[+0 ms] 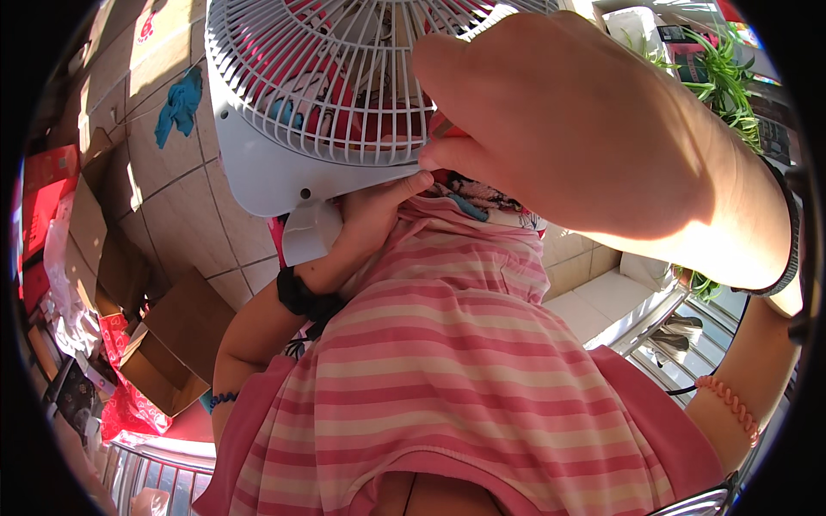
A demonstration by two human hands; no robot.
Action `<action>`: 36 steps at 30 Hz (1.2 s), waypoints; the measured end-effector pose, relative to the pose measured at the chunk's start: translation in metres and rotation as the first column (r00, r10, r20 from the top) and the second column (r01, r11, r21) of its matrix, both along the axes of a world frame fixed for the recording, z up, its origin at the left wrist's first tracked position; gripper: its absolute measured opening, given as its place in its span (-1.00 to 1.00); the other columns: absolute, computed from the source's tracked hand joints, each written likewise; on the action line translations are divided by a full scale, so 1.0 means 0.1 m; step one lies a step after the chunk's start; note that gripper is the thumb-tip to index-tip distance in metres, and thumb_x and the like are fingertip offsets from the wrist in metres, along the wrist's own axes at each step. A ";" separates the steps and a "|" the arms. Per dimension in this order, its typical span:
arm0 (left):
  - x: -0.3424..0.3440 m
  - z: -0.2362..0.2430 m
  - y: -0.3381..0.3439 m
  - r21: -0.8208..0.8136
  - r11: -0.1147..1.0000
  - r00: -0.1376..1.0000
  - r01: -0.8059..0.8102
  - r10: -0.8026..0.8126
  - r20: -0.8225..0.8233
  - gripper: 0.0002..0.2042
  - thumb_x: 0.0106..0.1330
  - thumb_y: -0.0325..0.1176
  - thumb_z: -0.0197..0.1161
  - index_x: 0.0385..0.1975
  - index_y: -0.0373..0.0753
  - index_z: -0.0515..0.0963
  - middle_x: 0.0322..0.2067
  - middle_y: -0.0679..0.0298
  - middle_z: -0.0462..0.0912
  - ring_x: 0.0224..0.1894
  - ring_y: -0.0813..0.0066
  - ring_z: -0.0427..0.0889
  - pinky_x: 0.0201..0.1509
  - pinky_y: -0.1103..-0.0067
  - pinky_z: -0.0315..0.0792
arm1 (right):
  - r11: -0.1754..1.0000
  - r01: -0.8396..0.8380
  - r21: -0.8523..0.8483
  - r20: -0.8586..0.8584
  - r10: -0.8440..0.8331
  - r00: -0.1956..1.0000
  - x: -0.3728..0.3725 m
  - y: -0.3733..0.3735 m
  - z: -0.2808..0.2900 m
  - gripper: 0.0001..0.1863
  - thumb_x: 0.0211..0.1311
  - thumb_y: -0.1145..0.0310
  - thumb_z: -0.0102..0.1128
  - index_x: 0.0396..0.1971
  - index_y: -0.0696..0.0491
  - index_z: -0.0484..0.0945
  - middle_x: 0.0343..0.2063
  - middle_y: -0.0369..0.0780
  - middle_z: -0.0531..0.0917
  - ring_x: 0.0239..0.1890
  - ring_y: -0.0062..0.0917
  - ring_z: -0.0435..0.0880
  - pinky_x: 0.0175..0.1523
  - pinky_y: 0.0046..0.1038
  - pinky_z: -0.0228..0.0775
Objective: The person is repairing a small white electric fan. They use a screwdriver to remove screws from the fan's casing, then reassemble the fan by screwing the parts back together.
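Observation:
A pale grey fan (275, 185) with a round wire grille rests at my lap, its grille facing up. Below the grille, my left hand (374, 211) grips the lower edge of the fan's housing, thumb along the rim. A short pale cylindrical part (311, 232) sticks out beside that wrist. My right hand (525, 103) is closed over the right side of the grille, fingertips pinched at the rim. A bit of something orange-red shows between those fingers; the rest is hidden by the hand. Patterned cloth (473, 198) lies under the fan.
An open cardboard box (176, 344) stands on the left, near a red patterned bag (129, 387) and a red box (47, 224). A blue cloth (179, 107) lies on the tiled floor (163, 198). Green plants (723, 82) stand at the far right, and a metal rack (680, 335) is beside me.

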State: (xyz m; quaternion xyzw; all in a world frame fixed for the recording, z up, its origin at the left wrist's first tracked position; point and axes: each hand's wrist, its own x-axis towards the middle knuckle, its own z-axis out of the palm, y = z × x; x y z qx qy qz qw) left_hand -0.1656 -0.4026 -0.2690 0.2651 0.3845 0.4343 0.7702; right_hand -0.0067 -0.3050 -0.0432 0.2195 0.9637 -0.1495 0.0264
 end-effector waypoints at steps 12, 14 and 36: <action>0.01 -0.01 0.02 0.053 0.998 1.000 0.023 -0.023 -0.002 -0.68 0.22 -0.48 0.33 -0.03 -0.35 0.51 -0.10 0.22 0.62 -0.04 0.44 0.58 0.08 0.52 0.44 | 0.998 -0.047 0.040 0.038 0.045 0.998 -0.15 -0.06 0.06 -0.83 -0.02 0.32 0.16 -0.48 0.10 0.46 -0.48 -0.24 0.39 -0.44 -0.42 0.51 -0.36 -0.43 0.44; 0.02 -0.02 0.01 0.009 1.000 0.999 0.019 -0.019 0.050 -0.69 0.22 -0.46 0.33 -0.04 -0.35 0.52 -0.11 0.23 0.62 -0.06 0.45 0.58 0.06 0.52 0.45 | 0.996 -0.070 0.064 0.060 0.066 0.996 -0.21 -0.01 0.11 -0.83 -0.02 0.32 0.15 -0.48 0.10 0.46 -0.48 -0.24 0.39 -0.44 -0.42 0.51 -0.36 -0.43 0.44; -0.27 0.41 0.16 0.373 0.899 0.921 0.230 -0.077 -0.382 -0.72 0.31 -0.24 0.26 -0.10 -0.27 0.58 -0.19 0.22 0.68 -0.13 0.34 0.62 0.02 0.52 0.43 | 0.985 0.171 0.003 0.517 -0.148 0.843 -0.49 -0.11 0.16 -0.75 0.30 0.27 0.14 -0.43 0.15 0.43 -0.61 -0.18 0.53 -0.51 -0.37 0.61 -0.42 -0.42 0.43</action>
